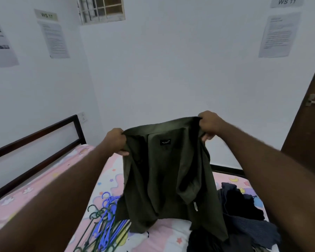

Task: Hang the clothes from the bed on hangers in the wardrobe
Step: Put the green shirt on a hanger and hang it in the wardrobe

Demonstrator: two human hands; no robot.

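Holding a dark olive-green woven shirt [164, 179] up at the centre of the frame, the left hand [116, 140] grips one shoulder and the right hand [208, 125] grips the other, both with fingers curled tight into the cloth. The shirt hangs open-fronted with its black neck label showing. Its lower hem reaches the pink cartoon-print bed sheet [35, 197] at bottom centre.

The likeliest trouble is at the lower left, where the hem lies against the tangled heap of green and blue plastic hangers [105, 220]. Swinging or lifting the shirt sideways could catch a hook in the fabric and drag hangers along. The hangers look interlocked, so pulling one free may bring several.

Both hands are occupied, so reaching for a hanger means releasing one shoulder. The shirt would then probably sag from a single grip and fold in on itself.

At the lower right the shirt overlaps the pile of dark crumpled clothes [244, 215], which it could disturb. Whether the brown wooden door [309, 124] at the right edge belongs to the wardrobe cannot be told.
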